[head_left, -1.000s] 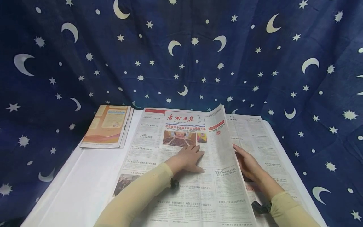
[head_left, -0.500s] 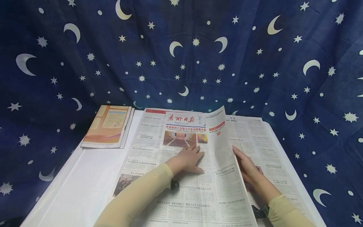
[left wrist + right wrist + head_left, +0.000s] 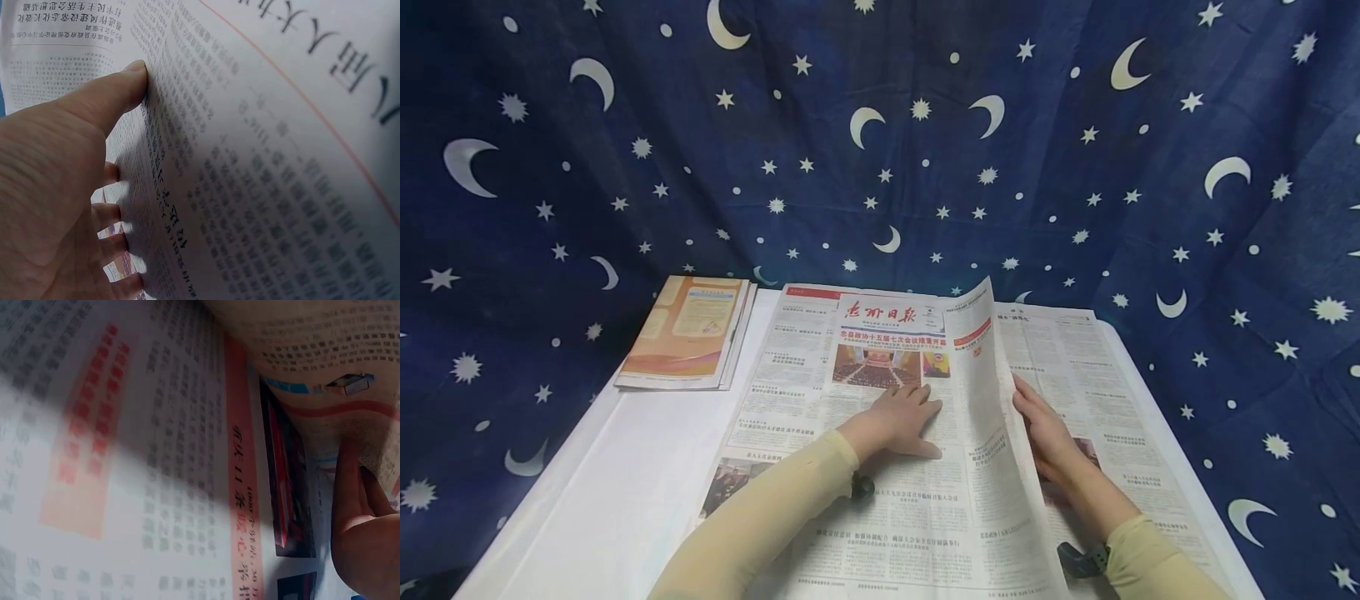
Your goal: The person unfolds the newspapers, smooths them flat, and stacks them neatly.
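Observation:
A large newspaper [image 3: 917, 517] lies spread over the white table, its red title at the top. My left hand [image 3: 898, 421] rests spread on the front page, just below the photo of a hall. In the left wrist view the thumb [image 3: 128, 84] and fingertips touch the printed sheet. The right part of the page stands raised and bent, and my right hand [image 3: 1047, 429] is behind it with fingers extended. Seen from the right wrist, straight fingers [image 3: 349, 487] touch the underside of the lifted sheet. More printed pages [image 3: 1097, 400] lie beneath and to the right.
A small stack of orange-covered booklets [image 3: 685, 333] sits at the table's back left corner. Bare white tabletop [image 3: 617, 467] shows on the left. A dark blue curtain [image 3: 820, 133] with moons and stars hangs behind the table.
The raised right side of the page bends further left, its lower edge curving inward. My right hand has shifted slightly left. The left hand stays in place.

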A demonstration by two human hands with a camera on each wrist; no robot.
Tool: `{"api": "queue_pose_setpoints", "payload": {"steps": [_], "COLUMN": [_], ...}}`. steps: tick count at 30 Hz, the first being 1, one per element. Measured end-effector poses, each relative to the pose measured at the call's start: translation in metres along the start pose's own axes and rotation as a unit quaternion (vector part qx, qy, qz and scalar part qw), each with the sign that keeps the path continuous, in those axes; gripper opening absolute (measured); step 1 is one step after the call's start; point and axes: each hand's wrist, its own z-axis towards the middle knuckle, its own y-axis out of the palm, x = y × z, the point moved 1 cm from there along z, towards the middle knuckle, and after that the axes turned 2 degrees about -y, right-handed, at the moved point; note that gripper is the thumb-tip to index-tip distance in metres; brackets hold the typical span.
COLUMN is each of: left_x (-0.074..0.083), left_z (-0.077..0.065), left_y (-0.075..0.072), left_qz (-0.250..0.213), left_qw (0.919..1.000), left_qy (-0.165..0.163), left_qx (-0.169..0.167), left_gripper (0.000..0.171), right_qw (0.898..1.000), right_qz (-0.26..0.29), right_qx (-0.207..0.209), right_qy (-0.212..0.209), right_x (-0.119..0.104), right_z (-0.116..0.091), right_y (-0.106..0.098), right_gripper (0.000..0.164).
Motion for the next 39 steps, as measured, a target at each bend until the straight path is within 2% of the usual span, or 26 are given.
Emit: {"api": "queue_pose_setpoints", "payload": {"steps": [6,10,16,19,20,21,22,24,26,28,30,32,33,34,35,36,39], "left_x": [0.0,0.001,0.0,-0.002,-0.002,-0.002,-0.001,0.001,0.006,0.011,0.017,0.022,0.025,0.026,0.028,0.029,0.031], "left_z": [0.0,0.0,0.002,0.004,0.006,0.007,0.008,0.009,0.01,0.01,0.011,0.011,0.012,0.012,0.012,0.012,0.012], "left_y": [-0.001,-0.002,-0.006,-0.011,-0.013,-0.015,-0.018,-0.023,-0.028,-0.032,-0.036,-0.038,-0.038,-0.039,-0.039,-0.04,-0.042], "left_qz": [-0.005,-0.008,-0.034,-0.1,-0.137,-0.184,-0.237,-0.349,-0.446,-0.521,-0.569,-0.601,-0.613,-0.614,-0.61,-0.6,-0.549], "left_qw": [1.0,1.0,0.9994,0.9949,0.9906,0.9829,0.9714,0.9365,0.8937,0.8519,0.8207,0.7973,0.7881,0.7872,0.7902,0.7975,0.8311], "left_qy": [-0.001,-0.002,0.001,-0.002,-0.003,-0.007,-0.015,-0.026,-0.035,-0.039,-0.037,-0.034,-0.033,-0.034,-0.033,-0.03,-0.028], "left_qx": [0.0,0.001,-0.01,-0.009,-0.005,-0.001,0.005,0.019,0.037,0.042,0.043,0.04,0.038,0.04,0.047,0.054,0.083], "left_gripper": [0.092,0.092,0.087,0.078,0.074,0.072,0.071,0.075,0.081,0.087,0.091,0.093,0.093,0.092,0.091,0.088,0.079], "right_qw": [0.993,0.985,0.984,0.985,0.984,0.984,0.983,0.981,0.978,0.974,0.972,0.971,0.97,0.969,0.968,0.966,0.964], "right_qz": [-0.112,-0.161,-0.168,-0.164,-0.165,-0.168,-0.174,-0.184,-0.196,-0.21,-0.216,-0.221,-0.223,-0.227,-0.23,-0.235,-0.244], "right_qx": [0.046,0.068,0.061,0.049,0.047,0.047,0.046,0.05,0.058,0.065,0.071,0.074,0.075,0.073,0.075,0.075,0.07], "right_qy": [0.001,0.001,-0.022,-0.037,-0.04,-0.041,-0.043,-0.042,-0.046,-0.049,-0.054,-0.06,-0.063,-0.068,-0.071,-0.074,-0.083], "right_x": [-0.003,-0.005,-0.005,-0.005,-0.005,-0.005,-0.005,-0.006,-0.008,-0.009,-0.011,-0.012,-0.013,-0.013,-0.014,-0.015,-0.017], "right_z": [0.002,0.004,0.005,0.006,0.006,0.006,0.006,0.006,0.006,0.006,0.006,0.006,0.006,0.006,0.007,0.007,0.007], "right_y": [-0.002,0.0,0.004,0.007,0.009,0.01,0.012,0.016,0.02,0.024,0.027,0.029,0.03,0.031,0.032,0.033,0.035], "right_gripper": [0.063,0.069,0.064,0.06,0.059,0.058,0.058,0.058,0.057,0.057,0.057,0.057,0.057,0.057,0.057,0.057,0.057]}}
